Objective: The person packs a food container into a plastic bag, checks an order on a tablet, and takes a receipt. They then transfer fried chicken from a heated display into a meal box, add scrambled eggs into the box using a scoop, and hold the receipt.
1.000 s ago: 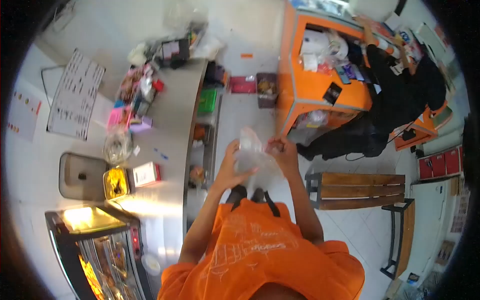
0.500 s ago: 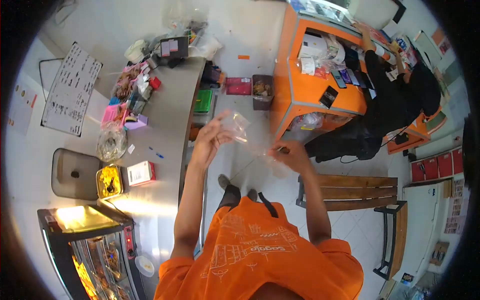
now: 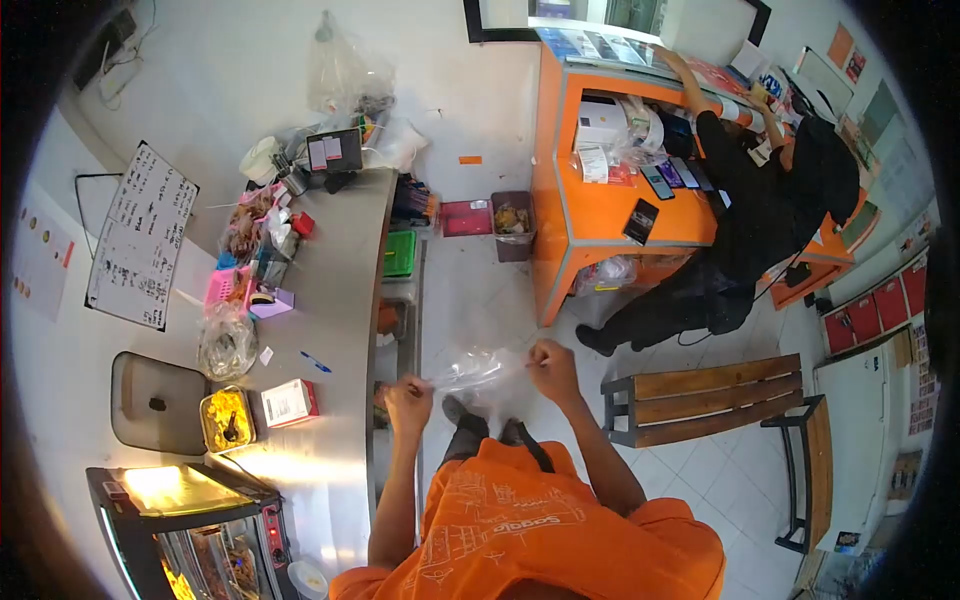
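Note:
A clear plastic bag (image 3: 478,370) is stretched between my two hands, in front of my orange shirt and above the floor. My left hand (image 3: 408,404) pinches its left end with closed fingers. The opposite end sits in the closed fingers of my right hand (image 3: 552,370), held slightly higher. The bag is see-through, so its lower edge is hard to make out, and I see nothing inside it.
On my left runs a grey counter (image 3: 335,290) with a yellow food container (image 3: 228,418), a white box (image 3: 288,402) and a lit display warmer (image 3: 190,530). A person in black (image 3: 740,220) leans over the orange desk (image 3: 600,220). A wooden bench (image 3: 705,400) stands at right.
Both hands have come lower and nearer to my body. The bag, slanted and loosely held before, is now pulled out sideways between them. My view has shifted slightly.

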The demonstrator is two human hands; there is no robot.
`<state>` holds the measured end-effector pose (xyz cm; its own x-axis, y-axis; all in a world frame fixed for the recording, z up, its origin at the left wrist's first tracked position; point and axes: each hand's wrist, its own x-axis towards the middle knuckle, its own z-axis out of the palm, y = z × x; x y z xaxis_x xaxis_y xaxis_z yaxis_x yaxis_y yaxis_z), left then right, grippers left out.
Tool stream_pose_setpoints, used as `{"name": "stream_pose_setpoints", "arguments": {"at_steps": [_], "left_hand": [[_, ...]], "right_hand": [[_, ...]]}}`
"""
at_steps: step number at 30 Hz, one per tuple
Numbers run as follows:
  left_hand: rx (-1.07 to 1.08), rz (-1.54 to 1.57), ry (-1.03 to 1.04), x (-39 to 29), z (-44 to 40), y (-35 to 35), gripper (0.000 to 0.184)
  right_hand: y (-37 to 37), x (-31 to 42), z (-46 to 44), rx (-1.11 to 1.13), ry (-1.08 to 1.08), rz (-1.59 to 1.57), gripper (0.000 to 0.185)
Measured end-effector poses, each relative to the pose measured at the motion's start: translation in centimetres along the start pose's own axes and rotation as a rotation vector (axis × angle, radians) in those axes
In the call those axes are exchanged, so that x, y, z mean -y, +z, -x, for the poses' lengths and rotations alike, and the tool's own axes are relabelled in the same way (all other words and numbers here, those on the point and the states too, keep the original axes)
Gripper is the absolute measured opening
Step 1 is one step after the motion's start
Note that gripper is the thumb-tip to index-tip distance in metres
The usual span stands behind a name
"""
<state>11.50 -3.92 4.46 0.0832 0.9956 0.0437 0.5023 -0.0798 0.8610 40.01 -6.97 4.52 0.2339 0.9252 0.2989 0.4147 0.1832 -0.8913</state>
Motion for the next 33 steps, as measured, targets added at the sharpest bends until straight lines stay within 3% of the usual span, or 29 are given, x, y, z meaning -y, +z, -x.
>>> {"name": "stream_pose_setpoints", "arguments": {"at_steps": [1, 2, 5, 6, 7, 9, 10, 11, 13, 15, 16, 18, 19, 20, 22, 23, 25, 26, 28, 30, 31, 32, 33], "left_hand": [[-0.145, -0.293, 0.061, 0.5, 0.0, -0.4, 0.007], [-0.149, -0.293, 0.063, 0.4, -0.4, 0.2, 0.007], [-0.236, 0.819, -0.332, -0.5, -2.0, 3.2, 0.011], [-0.124, 1.051, -0.3, -1.1, -2.1, 3.6, 0.011], [-0.1, 1.058, -0.295, -1.7, -1.9, 3.6, 0.011], [-0.098, 0.578, -0.183, -6.4, -0.7, 2.2, 0.024], [-0.134, 0.379, 0.044, -5.1, -0.8, 2.5, 0.038], [-0.116, 0.383, 0.054, -3.6, -0.4, 2.3, 0.038], [0.119, 0.492, -0.009, -1.1, 0.8, 1.8, 0.042], [0.16, 0.426, -0.021, -1.6, 1.1, 2.3, 0.044], [0.056, 0.516, -0.044, -1.4, 0.8, 3.2, 0.044], [-0.139, 0.579, -0.026, -2.5, 0.3, 4.0, 0.046], [-0.262, 0.113, 0.203, -1.5, -0.1, 2.6, 0.045], [-0.383, -0.352, 0.43, 0.1, -0.9, 0.5, 0.044], [-0.31, -0.031, -0.21, -0.2, -0.4, -3.5, 0.04], [-0.304, -0.028, -0.204, 4.0, -0.5, -4.5, 0.04], [-0.543, -0.032, 0.011, 13.1, -2.2, -4.6, 0.036], [-0.538, -0.03, 0.021, 10.8, -2.3, -4.4, 0.036], [-0.578, 0.979, -0.368, 1.9, -1.6, -3.1, 0.029], [-0.6, 0.879, -0.358, 0.2, -1.3, -2.1, 0.028], [-0.629, 0.786, -0.344, -0.7, -1.4, -1.5, 0.027], [-0.629, 0.792, -0.337, -1.9, -1.6, -0.4, 0.027], [-0.576, 0.499, 0.031, -3.1, -1.6, 0.8, 0.028]], "right_hand": [[0.2, 0.7, 0.2, 0.002, 0.0, -0.001, 0.019], [0.9, 1.6, 0.2, 0.008, 0.055, 0.051, 0.017], [4.9, 3.6, 0.8, 0.027, 0.138, 0.073, 0.015], [5.8, 4.6, 1.2, 0.075, 0.147, 0.081, 0.019], [5.8, 4.9, 1.0, 0.111, 0.153, 0.097, 0.024], [4.8, 2.8, 0.9, 0.097, 0.131, 0.038, 0.027], [4.4, 1.7, 1.0, 0.112, 0.096, -0.038, 0.031], [3.6, 1.7, 0.7, 0.091, 0.099, -0.032, 0.031], [2.1, 2.6, -0.1, 0.073, 0.301, -0.012, 0.036], [3.9, 3.2, 0.5, 0.041, 0.187, 0.03, 0.032], [4.8, 3.5, 0.7, 0.017, 0.068, 0.072, 0.029], [5.2, 3.4, 1.1, 0.079, 0.12, 0.107, 0.03], [5.0, 3.2, 1.2, 0.159, 0.168, 0.14, 0.031], [3.6, 1.9, 1.2, 0.052, 0.089, 0.198, 0.027], [-1.0, 1.0, 0.4, 0.035, 0.193, 0.249, 0.025], [-2.3, 0.8, 0.1, 0.029, 0.297, 0.286, 0.024], [-1.6, 0.3, 1.3, -0.01, 0.292, 0.358, 0.022], [-1.2, 0.4, 1.9, 0.027, 0.285, 0.353, 0.024], [-0.4, -0.4, 2.6, 0.06, 0.274, 0.346, 0.026], [0.4, -1.9, 3.5, 0.27, 0.337, 0.536, 0.039], [0.9, -1.8, 3.8, 0.264, 0.335, 0.535, 0.039], [1.5, -0.1, 3.5, 0.141, 0.017, 0.547, 0.05], [2.1, 1.8, 3.3, 0.02, -0.298, 0.548, 0.062]]}}
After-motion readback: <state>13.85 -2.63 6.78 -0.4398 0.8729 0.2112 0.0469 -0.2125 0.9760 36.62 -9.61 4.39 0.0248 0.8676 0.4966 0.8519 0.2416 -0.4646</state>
